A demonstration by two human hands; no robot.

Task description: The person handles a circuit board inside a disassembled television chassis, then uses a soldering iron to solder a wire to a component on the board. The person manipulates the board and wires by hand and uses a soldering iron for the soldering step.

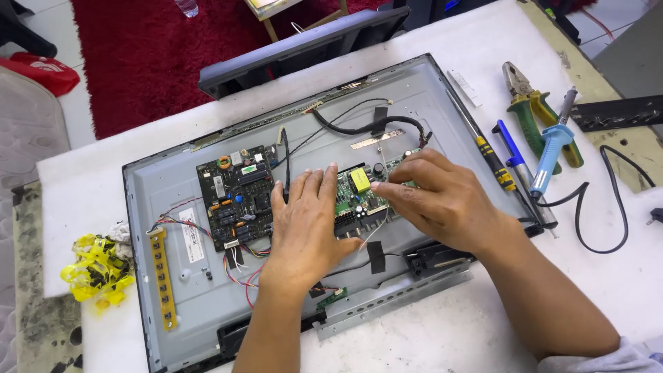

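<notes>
Your left hand [307,221] lies flat, fingers spread, gripping nothing, pressed on the green circuit board [359,193] at the middle of the opened TV back panel [173,290]. Your right hand [442,197] pinches the board's right edge. Soldering iron [551,148] and pliers [532,110] lie right of the panel.

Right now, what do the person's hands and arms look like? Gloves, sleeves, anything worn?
Both hands are bare: no gloves, rings or watch show on the left hand or the right hand. Both forearms are uncovered. A pale, whitish sleeve edge shows only at the upper right arm, in the bottom corner. No sleeve shows on the left arm within the frame.
</notes>
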